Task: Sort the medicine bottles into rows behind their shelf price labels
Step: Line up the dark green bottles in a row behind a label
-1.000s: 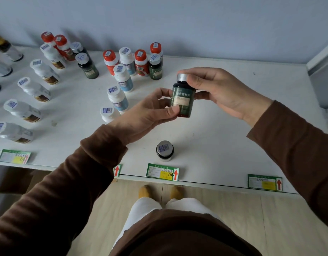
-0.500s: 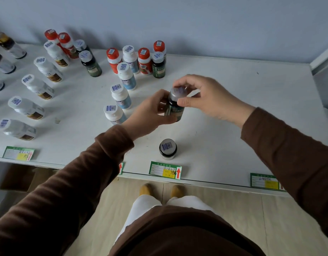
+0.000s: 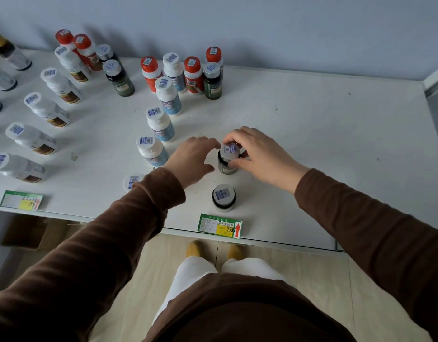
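**shelfwatcher:** Looking down at a white shelf [image 3: 311, 134] from above. Right hand [image 3: 259, 159] pinching the cap of a dark green bottle [image 3: 227, 162], fingertips curled round the silver lid, thumb on the near side. Bottle upright, standing on the shelf right behind a second dark bottle [image 3: 223, 197], which sits just behind the green-and-yellow price label [image 3: 219, 225] at the front edge. So, two in a row there.

**pillcounter:** And the left hand [image 3: 192, 159]?

**shelfwatcher:** Just beside the held bottle, on its left. Fingers loosely spread and relaxed, gripping nothing. Touching the glass or just off it? Can't tell from this angle.

**pillcounter:** Rest of the shelf?

**shelfwatcher:** Row of white bottles with blue labels [image 3: 161, 124] running back diagonally, just left of the hands, nearest one partly hidden under the brown sleeve [image 3: 129, 218]. Further left, a row of white bottles with brown labels [image 3: 47, 109] behind another price label [image 3: 21, 200]. Along the wall, unsorted clusters: red-capped bottles [image 3: 193, 75], plus two more dark green ones [image 3: 213, 81] mixed in. Some clear-ish bottles [image 3: 8, 54] at far left, half cut off.
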### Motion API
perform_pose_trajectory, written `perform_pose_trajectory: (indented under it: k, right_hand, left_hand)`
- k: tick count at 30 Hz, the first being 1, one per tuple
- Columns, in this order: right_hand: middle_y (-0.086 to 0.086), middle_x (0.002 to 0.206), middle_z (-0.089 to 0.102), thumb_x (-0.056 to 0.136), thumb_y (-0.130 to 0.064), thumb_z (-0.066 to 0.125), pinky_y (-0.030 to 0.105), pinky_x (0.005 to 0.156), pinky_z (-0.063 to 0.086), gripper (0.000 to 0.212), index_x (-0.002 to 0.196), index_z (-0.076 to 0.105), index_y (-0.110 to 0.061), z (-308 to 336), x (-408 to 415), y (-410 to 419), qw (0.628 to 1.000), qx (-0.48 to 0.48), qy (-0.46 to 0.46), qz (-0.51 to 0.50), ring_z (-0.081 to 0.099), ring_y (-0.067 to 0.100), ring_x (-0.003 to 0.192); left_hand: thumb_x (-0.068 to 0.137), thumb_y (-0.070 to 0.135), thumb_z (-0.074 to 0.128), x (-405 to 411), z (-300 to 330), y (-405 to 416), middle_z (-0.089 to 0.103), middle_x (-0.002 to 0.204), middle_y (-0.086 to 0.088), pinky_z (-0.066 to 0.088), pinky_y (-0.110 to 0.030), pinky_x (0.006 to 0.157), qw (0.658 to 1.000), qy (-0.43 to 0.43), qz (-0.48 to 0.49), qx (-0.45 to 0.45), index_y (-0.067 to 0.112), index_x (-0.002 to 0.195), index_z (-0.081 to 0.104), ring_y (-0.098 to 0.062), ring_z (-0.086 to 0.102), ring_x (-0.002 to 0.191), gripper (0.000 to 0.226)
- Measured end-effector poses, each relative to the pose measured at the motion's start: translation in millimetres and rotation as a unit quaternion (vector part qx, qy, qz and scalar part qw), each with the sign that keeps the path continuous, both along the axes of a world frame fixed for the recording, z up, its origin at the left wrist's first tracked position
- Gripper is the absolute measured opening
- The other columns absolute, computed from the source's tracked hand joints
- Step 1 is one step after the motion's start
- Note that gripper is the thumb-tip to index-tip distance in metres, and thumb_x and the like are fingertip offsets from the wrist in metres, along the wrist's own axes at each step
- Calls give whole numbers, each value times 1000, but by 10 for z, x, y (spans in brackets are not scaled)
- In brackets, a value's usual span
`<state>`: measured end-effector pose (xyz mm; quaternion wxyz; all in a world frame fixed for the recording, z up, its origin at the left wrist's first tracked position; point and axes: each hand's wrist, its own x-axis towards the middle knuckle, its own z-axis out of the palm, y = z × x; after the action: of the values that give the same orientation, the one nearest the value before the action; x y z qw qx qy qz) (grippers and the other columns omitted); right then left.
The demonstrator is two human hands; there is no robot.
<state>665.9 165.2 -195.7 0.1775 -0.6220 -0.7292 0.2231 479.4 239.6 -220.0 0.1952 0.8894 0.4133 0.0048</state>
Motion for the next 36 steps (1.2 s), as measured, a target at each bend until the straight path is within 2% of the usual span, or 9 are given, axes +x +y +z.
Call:
perform_pose_trajectory:
  k: [4,9,15,18,21,25,30,33,36]
  right_hand:
    - [-4,118,55,83,-26,73,27,87,43,43,121,54,-21,-10,-2,-12,1000,6,-7,2,51,15,106]
    - [-7,120,54,80,-49,72,25,85,47,61,131,50,-24,172,80,125,998,-25,47,-21,52,9,104]
    - [-6,109,62,87,-35,67,23,79,47,34,118,59,-23,472,260,728,983,42,129,-126,60,10,93]
    - [1,114,60,88,-26,66,26,83,46,32,118,60,-18,483,262,1140,984,58,103,-131,58,12,91]
    - [6,127,54,91,-17,60,24,89,43,37,128,55,-14,418,236,1516,992,57,23,-106,58,18,106]
    - [11,136,47,93,-12,55,32,99,40,44,137,49,-14,290,188,1875,993,45,-92,-52,51,29,120]
    - [13,133,43,92,-15,57,39,96,45,42,133,52,-14,150,140,2060,985,27,-168,-19,54,34,111]
    - [13,124,46,86,-12,66,38,85,48,36,120,54,-12,116,111,2061,984,48,-169,-25,57,33,99]
    - [13,118,54,84,-14,69,37,79,44,35,113,50,-11,126,113,2014,985,42,-164,-17,57,33,98]
  left_hand:
    - [84,24,75,11,27,-4,61,126,-4,40,-34,97,1000,10,0,8,20,135,52,-25,53,115,56]
    - [86,23,72,44,249,86,59,130,-4,43,-39,100,999,-14,26,16,20,134,53,-25,53,119,52]
    - [91,25,68,254,571,547,59,130,-4,48,-38,99,987,-106,122,14,15,132,53,-22,57,115,46]
    - [90,25,67,421,543,806,59,126,-7,47,-38,95,976,-119,184,-9,10,129,52,-26,57,112,45]
    - [89,27,65,550,413,1005,60,125,-9,42,-30,85,966,-98,238,-22,9,128,50,-28,57,112,45]
    - [91,23,62,619,177,1181,59,129,-12,41,-30,87,951,-91,291,-59,6,131,49,-30,57,116,45]
    - [93,19,58,643,-46,1295,63,124,-12,46,-34,93,939,-136,310,-57,8,126,55,-30,59,114,34]
    - [94,17,56,678,-155,1313,65,121,-10,46,-31,91,938,-162,303,-47,10,123,58,-28,60,112,30]
    - [96,16,53,705,-202,1286,66,120,-9,42,-26,86,926,-214,306,-60,11,123,58,-27,61,110,28]
